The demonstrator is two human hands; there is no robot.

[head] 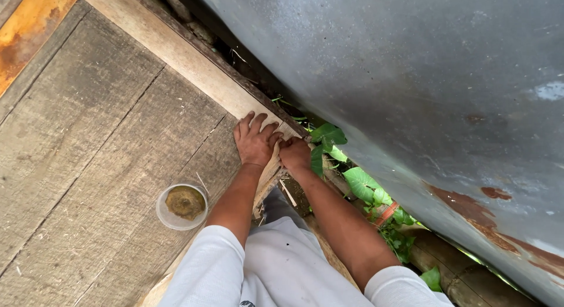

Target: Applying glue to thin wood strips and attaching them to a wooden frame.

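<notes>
The person works at the far edge of a weathered plank floor (100, 137), grey-brown boards with open seams running toward twelve o'clock. A paler timber strip (176, 54) borders the boards along their outer edge.

The left hand (254, 141) lies flat on the end of this strip, palm down, fingers spread and pointing to twelve o'clock; it is released, gripping nothing, only pressing on the wood. The right hand (295, 154), just beside it at three o'clock and touching it at the thumb side, is curled over the strip's end corner; whether it is grasping the wood or something small there cannot be told.

At seven o'clock from the left hand, near the forearm, a round clear plastic lid (182, 206) rests on the boards, holding a brownish-green residue.

At three o'clock of the hands a large grey sheet-metal panel (411, 78) slants across the upper right, with rust patches toward its lower edge. Between it and the floor is a dark gap where green broad-leaved plants (358, 181) grow. A rusted orange metal strip (26, 31) lies at the floor's ten o'clock corner. Sleeves are white.
</notes>
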